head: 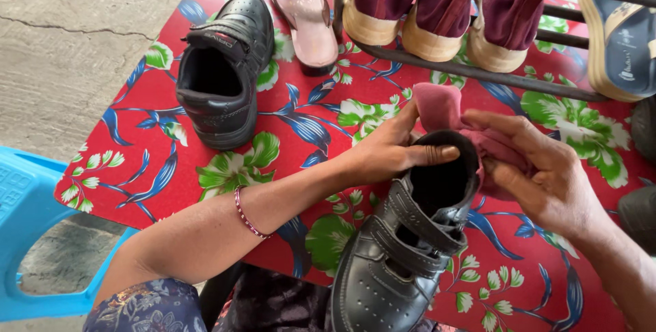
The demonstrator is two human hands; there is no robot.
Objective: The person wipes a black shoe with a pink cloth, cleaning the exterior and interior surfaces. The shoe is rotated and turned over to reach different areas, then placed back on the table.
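Holding the black shoe (403, 250) at its heel rim, the left hand (389, 151) steadies it while the right hand (547, 181), at 3 o'clock, grips a pink cloth (451, 116) with closed fingers, probably wiping next, gently inside.

Between both hands, black shoe (396, 250) of smooth, faintly glossy leather-like material; in right hand (547, 175), soft matt pink cloth (444, 110); beneath, glossy floral plastic sheet (157, 168); beyond, rough concrete floor (75, 31).
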